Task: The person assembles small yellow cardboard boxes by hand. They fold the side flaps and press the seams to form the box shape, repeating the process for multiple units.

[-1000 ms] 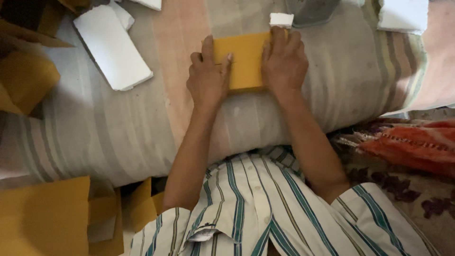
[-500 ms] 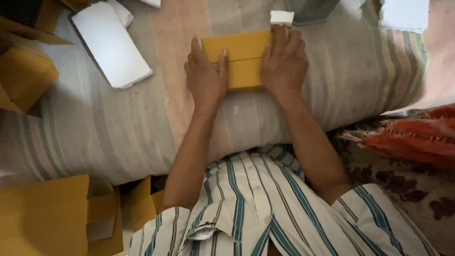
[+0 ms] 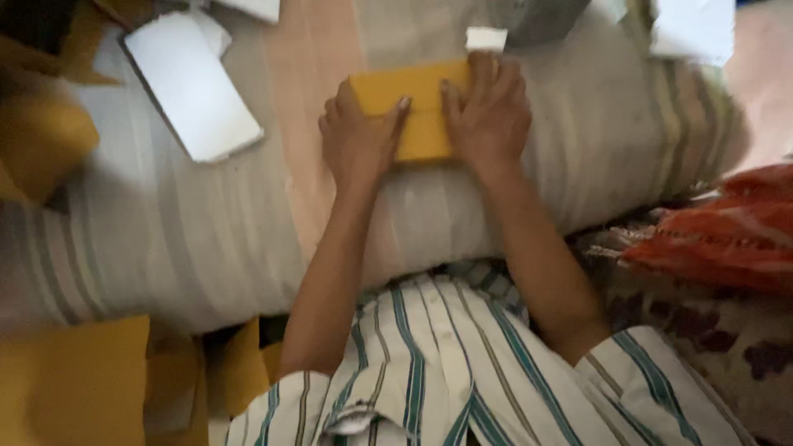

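Since the earlier frame, both hands have slid a little toward the near edge of the yellow paper piece [image 3: 417, 111], and my view has drifted so the whole group sits slightly lower and left of where it was; the paper itself stays on the same spot of the cushion. Starting nearest me, I see the striped shirt [image 3: 446, 380] with green and white bands, and both bare forearms running up from it toward the paper. Below and left of the paper, close to my side, lie several loose yellow sheets [image 3: 74, 380]. Below and right of it sits a dark patterned cloth [image 3: 727, 339], with an orange-red fabric [image 3: 727, 239] just above that. The paper rests flat on a big pale striped cushion [image 3: 165, 223], on a peach-coloured band of it. My left hand [image 3: 357, 142] lies palm down on the paper's left part, fingers [image 3: 347, 103] held close together and flat, thumb stretched across the yellow surface. My right hand [image 3: 489, 116] presses on the paper's right part, fingers [image 3: 496, 74] slightly spread and flat; neither hand pinches anything. A fold line seems to cross the paper between the thumbs, though blur keeps me from being sure. Just beyond the paper's far right corner lies a small white scrap [image 3: 486, 38]. Well to the left of the paper, a white rectangular card [image 3: 192, 87] lies tilted on the cushion, and more white pieces [image 3: 694, 29] show at the far right top edge.
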Tool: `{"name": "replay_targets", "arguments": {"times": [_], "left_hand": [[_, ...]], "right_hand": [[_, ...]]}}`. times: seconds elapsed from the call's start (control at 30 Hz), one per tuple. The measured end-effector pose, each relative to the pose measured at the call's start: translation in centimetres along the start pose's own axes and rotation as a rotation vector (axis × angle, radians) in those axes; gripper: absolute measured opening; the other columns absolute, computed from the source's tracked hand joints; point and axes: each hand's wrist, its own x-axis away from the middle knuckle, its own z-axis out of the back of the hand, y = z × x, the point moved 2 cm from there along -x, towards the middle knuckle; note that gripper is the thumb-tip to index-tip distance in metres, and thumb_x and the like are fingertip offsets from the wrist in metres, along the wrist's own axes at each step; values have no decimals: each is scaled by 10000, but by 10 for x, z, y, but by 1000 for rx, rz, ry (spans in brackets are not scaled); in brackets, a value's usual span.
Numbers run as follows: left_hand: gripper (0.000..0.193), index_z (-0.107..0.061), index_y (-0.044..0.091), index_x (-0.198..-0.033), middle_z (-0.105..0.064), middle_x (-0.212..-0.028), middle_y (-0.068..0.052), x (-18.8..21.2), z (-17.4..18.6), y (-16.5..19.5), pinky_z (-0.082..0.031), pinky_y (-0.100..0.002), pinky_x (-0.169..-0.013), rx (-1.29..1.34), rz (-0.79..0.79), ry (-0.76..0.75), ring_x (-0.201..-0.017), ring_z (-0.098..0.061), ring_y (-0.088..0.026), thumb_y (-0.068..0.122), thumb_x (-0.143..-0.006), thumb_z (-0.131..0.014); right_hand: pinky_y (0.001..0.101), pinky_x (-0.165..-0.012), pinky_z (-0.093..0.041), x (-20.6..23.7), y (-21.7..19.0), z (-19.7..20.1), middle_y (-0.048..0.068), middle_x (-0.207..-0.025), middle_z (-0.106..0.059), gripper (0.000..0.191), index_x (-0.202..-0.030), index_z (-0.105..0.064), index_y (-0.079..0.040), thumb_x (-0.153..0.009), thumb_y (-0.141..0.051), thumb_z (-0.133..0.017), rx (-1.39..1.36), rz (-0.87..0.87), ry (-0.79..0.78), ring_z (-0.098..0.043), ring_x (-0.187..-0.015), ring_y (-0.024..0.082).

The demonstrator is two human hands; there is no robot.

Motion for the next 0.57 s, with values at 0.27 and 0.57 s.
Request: {"name": "replay_targets", "arguments": {"times": [0.27, 0.57], "left_hand": [[644, -493, -17, -1393, -612, -1233, -270, -5, 5, 3, -478, -567, -932, -38, -50, 90, -1116, -574, -465, 451, -968, -614], [681, -476, 40, -1388, -608, -1264, -218, -38, 29, 35, -432, -525, -1023, -18, 14, 23, -1181, -556, -418, 492, -910, -654]], "right_hand": [[528, -851, -506, -7, -10, 3, 268, -1192, -610, 861, -1307, -557, 17, -773, -640, -713, 77, 40, 43, -578, -1042, 445], [452, -926, -565, -50, -23, 26, 150, -1177, -630, 603, -1295, -574, -149, -827, -515, -676, -24, -168, -89, -644, -1082, 347]]}}
